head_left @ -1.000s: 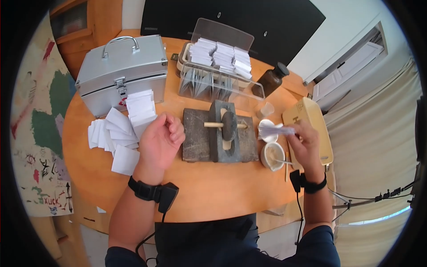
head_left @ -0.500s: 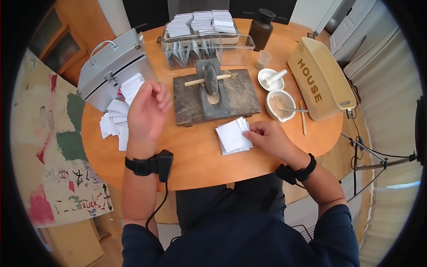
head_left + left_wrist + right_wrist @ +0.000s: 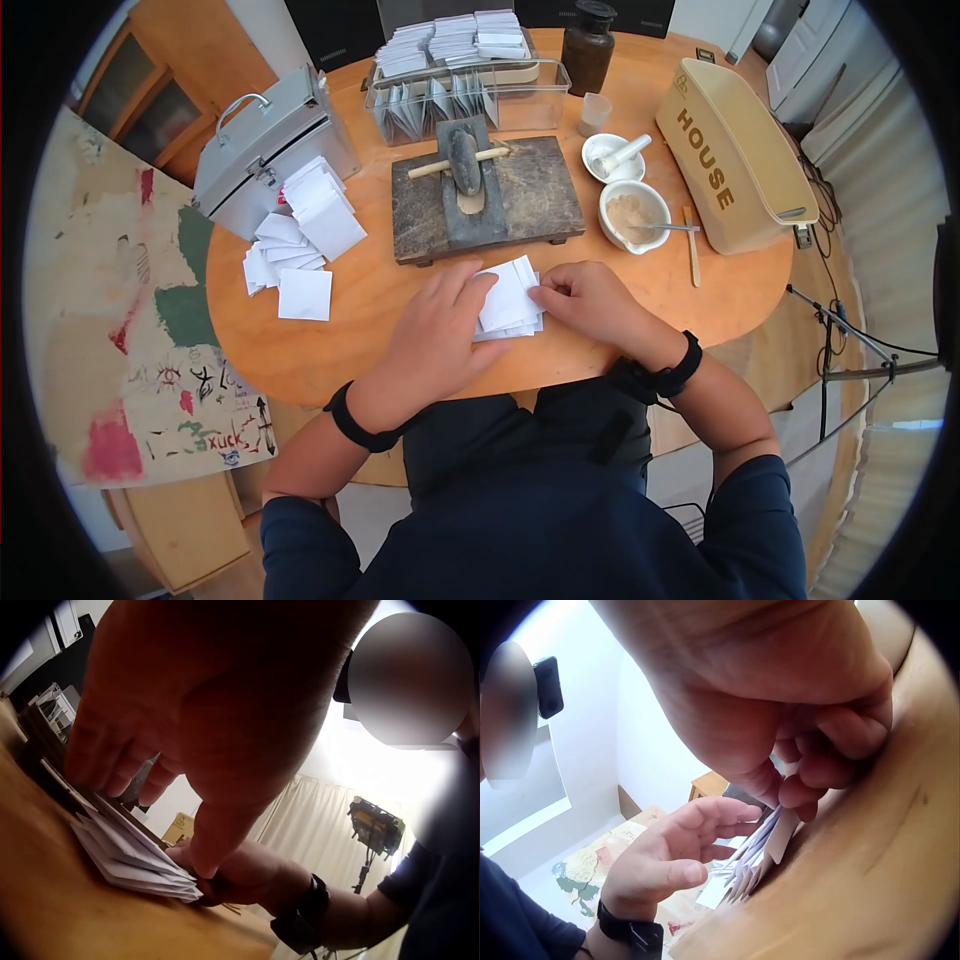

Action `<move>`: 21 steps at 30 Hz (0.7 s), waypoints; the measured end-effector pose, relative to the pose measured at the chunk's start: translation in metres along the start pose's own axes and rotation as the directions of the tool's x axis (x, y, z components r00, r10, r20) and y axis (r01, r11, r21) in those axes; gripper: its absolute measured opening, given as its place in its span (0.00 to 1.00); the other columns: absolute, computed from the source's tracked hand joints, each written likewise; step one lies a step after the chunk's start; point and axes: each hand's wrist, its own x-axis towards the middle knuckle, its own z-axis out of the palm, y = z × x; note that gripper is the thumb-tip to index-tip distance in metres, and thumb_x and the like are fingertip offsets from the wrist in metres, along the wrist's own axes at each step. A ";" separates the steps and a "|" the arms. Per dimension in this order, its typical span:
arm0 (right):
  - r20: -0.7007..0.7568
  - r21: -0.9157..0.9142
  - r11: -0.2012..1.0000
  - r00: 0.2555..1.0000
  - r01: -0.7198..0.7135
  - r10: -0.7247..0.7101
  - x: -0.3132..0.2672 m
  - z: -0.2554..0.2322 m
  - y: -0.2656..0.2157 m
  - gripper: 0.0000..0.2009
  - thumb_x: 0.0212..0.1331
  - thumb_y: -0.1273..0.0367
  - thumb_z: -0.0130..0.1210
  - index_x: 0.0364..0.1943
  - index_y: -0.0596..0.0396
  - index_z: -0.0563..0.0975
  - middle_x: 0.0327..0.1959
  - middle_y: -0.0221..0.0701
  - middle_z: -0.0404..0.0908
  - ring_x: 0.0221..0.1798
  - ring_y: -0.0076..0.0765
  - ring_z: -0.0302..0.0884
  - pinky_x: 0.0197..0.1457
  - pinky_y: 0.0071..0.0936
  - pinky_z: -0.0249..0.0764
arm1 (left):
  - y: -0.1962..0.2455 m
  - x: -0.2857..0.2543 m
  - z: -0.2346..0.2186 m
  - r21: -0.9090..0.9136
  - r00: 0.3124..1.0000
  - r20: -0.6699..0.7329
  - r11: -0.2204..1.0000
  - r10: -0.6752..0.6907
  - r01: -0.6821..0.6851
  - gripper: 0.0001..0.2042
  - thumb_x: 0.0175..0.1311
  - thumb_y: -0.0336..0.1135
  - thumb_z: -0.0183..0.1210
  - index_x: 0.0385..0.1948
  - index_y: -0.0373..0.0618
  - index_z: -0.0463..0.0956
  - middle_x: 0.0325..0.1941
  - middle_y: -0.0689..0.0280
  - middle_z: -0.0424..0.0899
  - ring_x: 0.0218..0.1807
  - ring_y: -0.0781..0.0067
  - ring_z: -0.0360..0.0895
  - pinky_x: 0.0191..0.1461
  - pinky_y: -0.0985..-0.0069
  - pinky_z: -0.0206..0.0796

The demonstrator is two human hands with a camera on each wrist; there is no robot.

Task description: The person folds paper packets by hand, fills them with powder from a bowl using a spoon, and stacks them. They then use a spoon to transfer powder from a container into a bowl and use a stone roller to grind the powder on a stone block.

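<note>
A small stack of folded white paper packets point(image 3: 510, 298) lies near the table's front edge, between the two hands. At its right side my right hand point(image 3: 590, 305) pinches the edge of the packets point(image 3: 769, 844) between thumb and curled fingers. My left hand point(image 3: 440, 330) is at the stack's left side, its fingers loosely extended and the thumb pointing toward the near edge. From the left wrist, the stack point(image 3: 139, 862) shows several uneven layers, with the left thumb overlapping its corner.
Beyond the stack stands a dark stone board point(image 3: 545, 190) with a grinding wheel point(image 3: 465, 165). More packets point(image 3: 305, 295) lie by a silver case point(image 3: 285, 140) on the left. Toward the right are a mortar of powder point(image 3: 630, 215), a pestle dish point(image 3: 600, 155) and a cream bin point(image 3: 740, 170).
The left hand has come down and right from beside the case to the stack. The right hand brought the packets from near the mortar to the table front and keeps its pinch.
</note>
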 end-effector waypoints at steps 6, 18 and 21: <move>-0.157 -0.183 0.983 0.986 0.023 -0.052 -0.006 -0.004 -0.007 0.13 0.59 0.62 0.59 0.29 0.59 0.82 0.19 0.36 0.79 0.21 0.33 0.75 0.27 0.31 0.70 | -0.011 0.003 0.007 -0.009 0.996 0.038 0.997 -0.075 0.076 0.29 0.48 0.37 0.70 0.53 0.36 0.70 0.56 0.52 0.75 0.59 0.48 0.70 0.63 0.61 0.62; -0.241 -0.028 0.986 0.956 0.164 -0.166 -0.012 -0.017 -0.034 0.22 0.54 0.68 0.62 0.53 0.59 0.71 0.32 0.37 0.81 0.33 0.38 0.82 0.37 0.33 0.77 | 0.010 0.009 -0.005 0.076 0.980 -0.180 0.994 0.089 -0.076 0.28 0.47 0.35 0.70 0.51 0.37 0.70 0.54 0.52 0.76 0.52 0.50 0.74 0.56 0.61 0.66; -0.264 -0.010 0.986 0.951 0.164 -0.161 -0.008 -0.021 -0.025 0.21 0.55 0.72 0.60 0.53 0.59 0.70 0.32 0.35 0.80 0.33 0.34 0.80 0.37 0.30 0.76 | 0.009 0.011 -0.004 0.096 0.977 -0.184 0.991 0.105 -0.088 0.29 0.46 0.35 0.70 0.52 0.37 0.70 0.54 0.51 0.75 0.53 0.50 0.73 0.56 0.61 0.66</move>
